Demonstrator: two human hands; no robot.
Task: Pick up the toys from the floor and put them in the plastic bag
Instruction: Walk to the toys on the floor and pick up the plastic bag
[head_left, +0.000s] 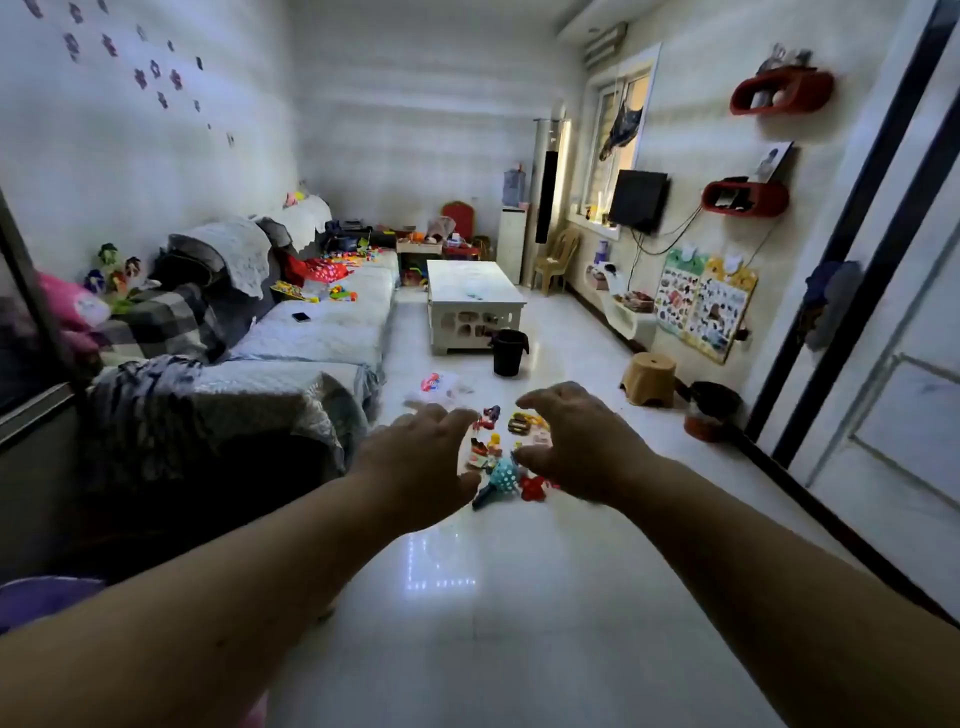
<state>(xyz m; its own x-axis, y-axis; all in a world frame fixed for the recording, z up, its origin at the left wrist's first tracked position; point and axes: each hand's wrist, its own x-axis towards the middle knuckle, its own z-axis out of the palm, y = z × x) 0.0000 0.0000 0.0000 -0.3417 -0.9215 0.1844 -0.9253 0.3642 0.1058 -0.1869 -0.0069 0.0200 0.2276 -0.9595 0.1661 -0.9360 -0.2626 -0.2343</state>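
Note:
Several small colourful toys (493, 441) lie in a cluster on the white tiled floor, among them a teal dotted ball-headed toy (501, 479) and a red piece (534, 488). A clear plastic bag (439, 387) with red and blue print lies on the floor just beyond them. Both my arms stretch forward above the floor. My left hand (421, 457) hovers left of the cluster, fingers spread, holding nothing. My right hand (576, 441) hovers to its right, fingers curled apart, also holding nothing. Parts of the cluster are hidden behind both hands.
A long sofa (311, 332) with more toys runs along the left. A white coffee table (472, 301) and black bin (509, 352) stand beyond the bag. A small brown stool (649, 378) and a dark pot (711, 410) sit by the right wall.

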